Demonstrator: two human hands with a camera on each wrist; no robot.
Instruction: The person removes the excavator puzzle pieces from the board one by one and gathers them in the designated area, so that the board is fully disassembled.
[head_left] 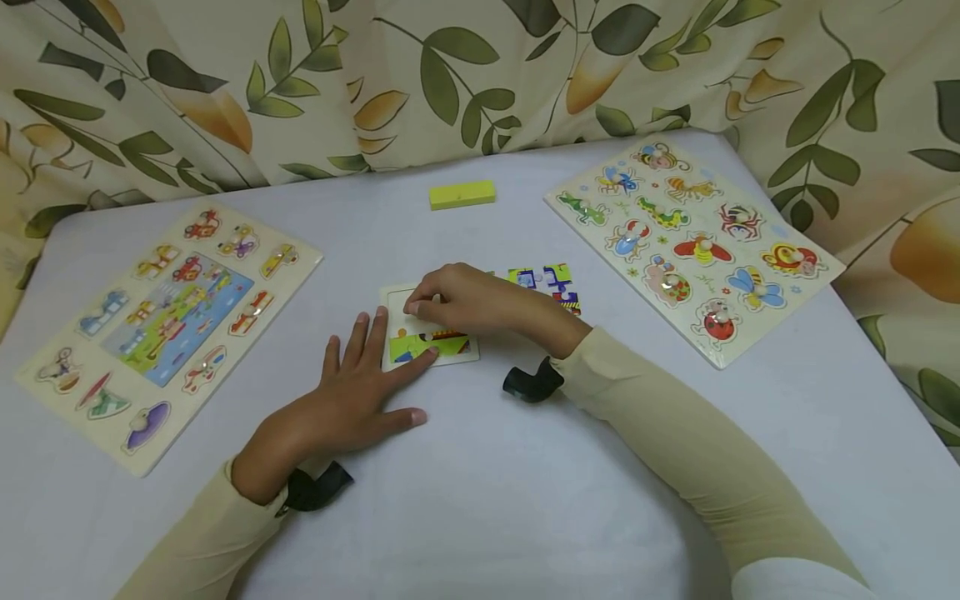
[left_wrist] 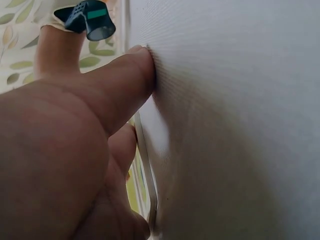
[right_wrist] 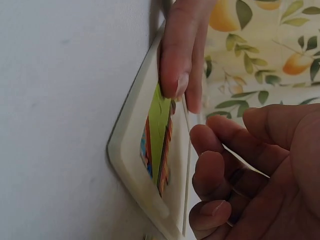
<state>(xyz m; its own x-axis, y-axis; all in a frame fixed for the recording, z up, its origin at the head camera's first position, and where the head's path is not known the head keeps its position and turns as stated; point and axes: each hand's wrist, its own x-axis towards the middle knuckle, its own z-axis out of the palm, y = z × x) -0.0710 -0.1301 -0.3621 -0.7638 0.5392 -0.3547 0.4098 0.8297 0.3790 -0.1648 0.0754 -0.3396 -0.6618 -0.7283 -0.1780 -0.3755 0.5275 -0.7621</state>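
Note:
A small white-framed jigsaw tray lies mid-table, with joined green pieces along its near side. My left hand lies spread with straight fingers, its index finger touching the pieces and other fingertips at the tray's left edge. Its thumb rests on the cloth in the left wrist view. Over the tray's bare far part hovers my right hand, fingers loosely bent. Nothing shows between its fingers in the right wrist view. Several purple-and-green jigsaw pieces lie beyond the right wrist, partly hidden by it.
A knobbed vehicle puzzle board lies on the left, and a knobbed insect board on the right. At the back sits a yellow block. A leaf-patterned curtain hangs behind the white-clothed table.

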